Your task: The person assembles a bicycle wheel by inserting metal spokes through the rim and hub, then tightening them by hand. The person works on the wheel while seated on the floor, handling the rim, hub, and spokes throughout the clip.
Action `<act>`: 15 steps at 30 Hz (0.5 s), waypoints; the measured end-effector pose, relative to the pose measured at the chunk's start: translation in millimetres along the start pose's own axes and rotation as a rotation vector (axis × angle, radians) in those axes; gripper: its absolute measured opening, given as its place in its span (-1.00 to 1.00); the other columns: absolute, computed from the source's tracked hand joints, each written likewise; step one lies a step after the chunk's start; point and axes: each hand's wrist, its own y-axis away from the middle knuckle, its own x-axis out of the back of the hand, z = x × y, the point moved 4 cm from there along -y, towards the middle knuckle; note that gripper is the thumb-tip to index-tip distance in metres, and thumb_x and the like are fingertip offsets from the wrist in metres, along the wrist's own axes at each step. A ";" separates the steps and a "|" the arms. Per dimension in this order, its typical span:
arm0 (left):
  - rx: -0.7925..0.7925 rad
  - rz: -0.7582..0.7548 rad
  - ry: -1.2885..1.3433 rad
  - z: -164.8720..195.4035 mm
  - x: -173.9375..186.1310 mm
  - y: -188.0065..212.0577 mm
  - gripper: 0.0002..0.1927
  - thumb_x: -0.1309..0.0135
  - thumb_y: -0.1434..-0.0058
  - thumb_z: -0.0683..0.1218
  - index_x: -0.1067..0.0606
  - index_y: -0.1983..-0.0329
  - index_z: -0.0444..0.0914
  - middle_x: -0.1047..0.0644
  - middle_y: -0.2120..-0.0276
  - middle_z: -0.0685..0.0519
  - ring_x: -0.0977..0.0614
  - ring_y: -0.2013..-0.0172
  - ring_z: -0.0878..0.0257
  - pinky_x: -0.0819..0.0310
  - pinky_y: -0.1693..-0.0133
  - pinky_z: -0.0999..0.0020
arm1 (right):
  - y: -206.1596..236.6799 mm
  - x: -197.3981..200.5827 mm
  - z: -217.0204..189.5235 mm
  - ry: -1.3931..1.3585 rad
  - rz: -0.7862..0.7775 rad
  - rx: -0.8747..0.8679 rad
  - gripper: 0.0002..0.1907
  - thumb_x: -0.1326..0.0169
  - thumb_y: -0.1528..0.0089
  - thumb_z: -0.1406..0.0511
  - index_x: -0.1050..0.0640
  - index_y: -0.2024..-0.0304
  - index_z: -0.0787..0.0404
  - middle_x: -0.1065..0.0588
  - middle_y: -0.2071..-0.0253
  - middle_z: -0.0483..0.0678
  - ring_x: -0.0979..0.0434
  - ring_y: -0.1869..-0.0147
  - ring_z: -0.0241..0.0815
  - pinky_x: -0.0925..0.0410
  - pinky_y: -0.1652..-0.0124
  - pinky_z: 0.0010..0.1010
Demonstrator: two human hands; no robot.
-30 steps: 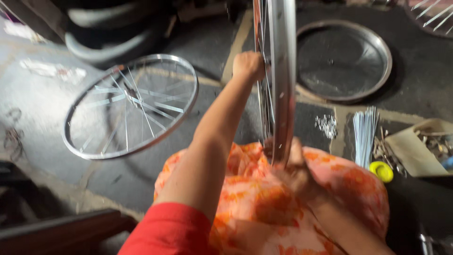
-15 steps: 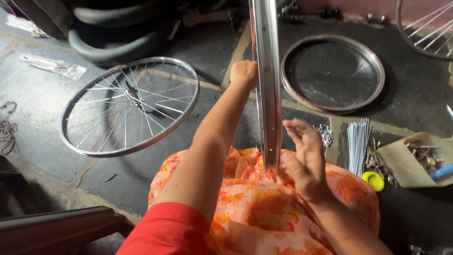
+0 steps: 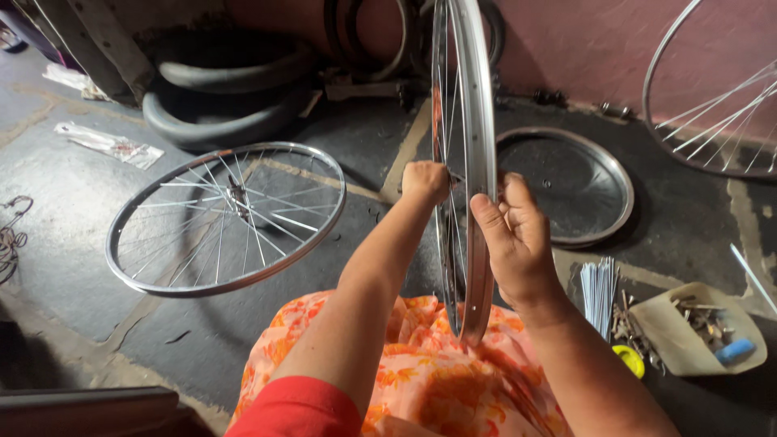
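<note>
- We see a shiny silver spoked bicycle wheel rim (image 3: 477,162) held upright and edge-on to the camera, its lower edge resting on the lap, over an orange floral cloth (image 3: 429,380).
- Our left hand (image 3: 425,180) is on the rim's left side, at the spokes near the hub; it looks curled into a fist there, but we cannot tell what the fingers hold.
- Our right hand (image 3: 518,239) is on the right side of the rim, thumb pressed along the metal edge, fingers loosely curved and partly spread behind it; it steadies the rim without clamping it fully.
- A second spoked silver wheel (image 3: 227,217) lies flat on the dark stone floor to the left, well apart from the hands.
- A round bare metal rim (image 3: 603,162) lies flat on the floor just right of the held one.
- A bundle of thin loose silver spokes (image 3: 600,291) lies near our right forearm, beside a small yellow cap (image 3: 629,360) and a beige tray of small metal parts (image 3: 700,328).
- Black rubber tyres (image 3: 227,89) are stacked at the far left; part of another spoked wheel (image 3: 716,89) leans on the pink wall.
</note>
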 end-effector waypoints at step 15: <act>-0.128 0.135 -0.149 -0.5 31.3 -39.4 -0.85 -0.08 -0.20 -0.06 -0.65 0.30 -0.14 -0.66 0.32 0.00 -0.69 0.22 0.12 -0.49 0.18 0.24 | 105.2 16.5 120.3 0.089 -0.147 0.258 -0.62 0.09 -0.31 0.35 -0.36 -0.18 0.28 -0.36 -0.15 0.08 -0.34 -0.34 -0.04 -0.14 -0.36 -0.18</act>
